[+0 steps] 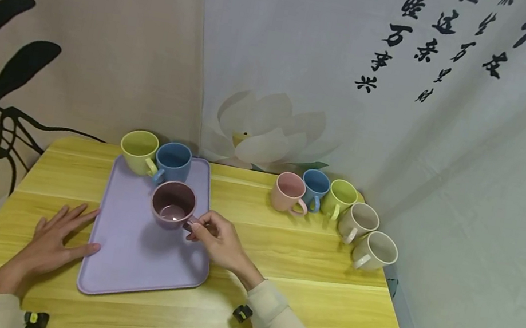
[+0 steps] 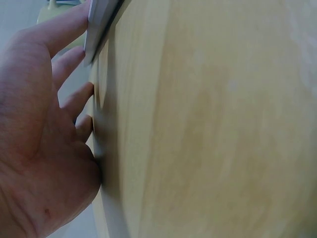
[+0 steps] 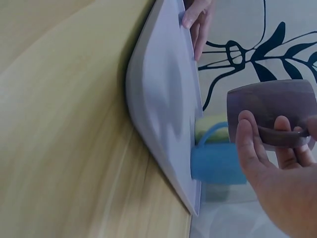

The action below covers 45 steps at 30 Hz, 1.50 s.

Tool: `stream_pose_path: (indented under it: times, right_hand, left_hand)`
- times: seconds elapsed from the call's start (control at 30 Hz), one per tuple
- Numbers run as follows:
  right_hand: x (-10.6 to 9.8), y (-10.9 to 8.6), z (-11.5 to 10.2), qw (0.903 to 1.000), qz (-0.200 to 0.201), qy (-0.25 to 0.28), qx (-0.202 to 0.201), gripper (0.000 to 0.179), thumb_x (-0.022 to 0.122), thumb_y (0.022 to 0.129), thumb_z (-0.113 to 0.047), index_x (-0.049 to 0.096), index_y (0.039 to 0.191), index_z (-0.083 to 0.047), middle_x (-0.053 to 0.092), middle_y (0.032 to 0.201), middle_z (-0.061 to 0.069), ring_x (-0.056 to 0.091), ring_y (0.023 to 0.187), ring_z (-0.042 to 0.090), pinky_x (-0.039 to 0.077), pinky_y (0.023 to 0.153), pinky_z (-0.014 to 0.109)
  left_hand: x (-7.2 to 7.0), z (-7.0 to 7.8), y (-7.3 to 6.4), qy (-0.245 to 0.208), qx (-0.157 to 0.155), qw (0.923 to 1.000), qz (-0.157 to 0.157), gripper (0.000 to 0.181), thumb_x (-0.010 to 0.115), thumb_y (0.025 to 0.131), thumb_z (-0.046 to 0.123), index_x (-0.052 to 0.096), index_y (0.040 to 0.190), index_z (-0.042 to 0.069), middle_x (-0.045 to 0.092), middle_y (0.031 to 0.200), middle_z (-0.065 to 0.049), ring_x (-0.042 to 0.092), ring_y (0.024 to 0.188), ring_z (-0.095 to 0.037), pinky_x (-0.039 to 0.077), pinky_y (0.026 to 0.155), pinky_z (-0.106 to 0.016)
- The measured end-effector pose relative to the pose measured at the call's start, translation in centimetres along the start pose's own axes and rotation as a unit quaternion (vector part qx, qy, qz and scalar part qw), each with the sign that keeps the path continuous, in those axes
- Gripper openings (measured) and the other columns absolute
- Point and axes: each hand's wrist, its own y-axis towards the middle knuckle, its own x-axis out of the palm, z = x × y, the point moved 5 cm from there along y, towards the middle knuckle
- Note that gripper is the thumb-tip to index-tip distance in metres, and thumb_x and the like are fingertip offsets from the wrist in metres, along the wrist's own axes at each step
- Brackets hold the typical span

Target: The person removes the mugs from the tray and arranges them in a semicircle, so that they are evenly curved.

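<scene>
A dark purple mug (image 1: 173, 206) hangs above the lilac tray (image 1: 121, 262), its shadow falling on the tray. My right hand (image 1: 224, 241) grips it by the handle; the right wrist view shows the fingers curled round that handle. At the tray's far end stand a yellow-green mug (image 1: 138, 150) and a blue mug (image 1: 173, 162), side by side. My left hand (image 1: 52, 245) rests at the tray's left edge with its fingers spread, thumb and a fingertip touching the rim.
On the wooden table's right side stands a curved row of mugs: pink (image 1: 286, 192), blue (image 1: 315, 187), yellow-green (image 1: 340, 197), and two off-white ones, the nearer (image 1: 376, 251) by the table's right edge. A printed curtain (image 1: 283, 45) hangs behind.
</scene>
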Motion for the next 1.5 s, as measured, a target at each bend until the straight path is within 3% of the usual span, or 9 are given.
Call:
stream_pose_path:
  times: [0.2,0.33,0.43,0.47,0.67,0.9,1.23,1.5]
  right_hand:
    - [-1.5,-0.6,0.2,0.9998,0.012,0.016,-0.006,0.019,0.062,0.115,-0.011,0.063,0.113,0.008,0.078,0.112,0.039,0.075,0.104,0.069,0.066,0.098,0.069]
    - [-2.6,-1.1,0.2,0.9994,0.022,0.017,-0.018,0.016,0.061,0.114,-0.008,0.063,0.112,0.009,0.076,0.112,0.039,0.085,0.094,0.037,0.066,0.097,0.070]
    - [-3.4,-1.5,0.2,0.9988,0.032,0.018,-0.031,0.016,0.060,0.115,-0.006,0.062,0.111,0.010,0.076,0.110,0.040,0.082,0.091,0.010,0.067,0.095,0.067]
    - [-3.6,-1.6,0.3,0.9986,0.035,0.020,-0.035,0.017,0.059,0.115,-0.005,0.062,0.110,0.011,0.075,0.109,0.040,0.081,0.091,0.009,0.066,0.095,0.069]
    - [-5.4,-2.6,0.8,0.9979,0.054,0.017,-0.033,0.018,0.059,0.116,-0.006,0.062,0.111,0.011,0.076,0.107,0.042,0.085,0.092,0.018,0.065,0.095,0.071]
    - [-7.5,-3.8,1.8,0.9968,0.073,0.029,-0.013,0.020,0.059,0.116,-0.006,0.060,0.112,0.014,0.074,0.108,0.044,0.080,0.099,0.057,0.066,0.097,0.069]
    - [-11.1,-5.6,3.7,0.9934,0.114,0.004,0.007,0.022,0.059,0.116,-0.007,0.061,0.111,0.014,0.072,0.104,0.044,0.082,0.096,0.050,0.066,0.096,0.068]
    - [-13.6,-6.0,4.9,0.9887,0.146,-0.017,0.029,0.022,0.060,0.116,-0.007,0.062,0.110,0.014,0.072,0.102,0.044,0.081,0.094,0.048,0.071,0.093,0.053]
  left_hand:
    - [-0.2,0.3,0.0,0.001,0.004,1.0000,0.000,0.093,0.077,0.105,0.047,0.031,0.179,0.014,0.012,0.185,-0.037,-0.007,0.168,-0.071,-0.019,0.124,-0.093]
    - [-0.3,0.3,0.0,0.001,0.005,1.0000,0.001,0.093,0.077,0.105,0.047,0.031,0.179,0.014,0.012,0.185,-0.038,-0.006,0.168,-0.072,-0.017,0.123,-0.094]
    - [-0.2,0.2,0.0,0.000,0.007,1.0000,0.002,0.093,0.077,0.105,0.046,0.031,0.179,0.014,0.013,0.185,-0.038,-0.007,0.168,-0.072,-0.017,0.123,-0.094]
    - [-0.2,0.2,0.1,-0.001,0.007,1.0000,0.002,0.093,0.077,0.105,0.046,0.032,0.179,0.014,0.013,0.185,-0.038,-0.007,0.168,-0.072,-0.017,0.123,-0.094]
    - [-0.1,0.0,0.1,-0.001,0.006,1.0000,0.001,0.093,0.077,0.105,0.046,0.031,0.179,0.015,0.012,0.185,-0.037,-0.007,0.168,-0.072,-0.018,0.123,-0.094]
    - [0.0,-0.1,0.1,-0.002,0.002,1.0000,0.000,0.093,0.078,0.105,0.046,0.031,0.179,0.015,0.012,0.186,-0.036,-0.006,0.168,-0.072,-0.017,0.123,-0.094]
    - [0.0,-0.1,0.0,-0.003,0.002,1.0000,-0.001,0.094,0.078,0.104,0.046,0.031,0.179,0.014,0.012,0.186,-0.036,-0.007,0.169,-0.071,-0.018,0.124,-0.093]
    - [0.1,-0.2,0.0,-0.002,0.008,1.0000,0.003,0.093,0.077,0.105,0.046,0.031,0.179,0.015,0.012,0.186,-0.036,-0.007,0.168,-0.072,-0.018,0.123,-0.094]
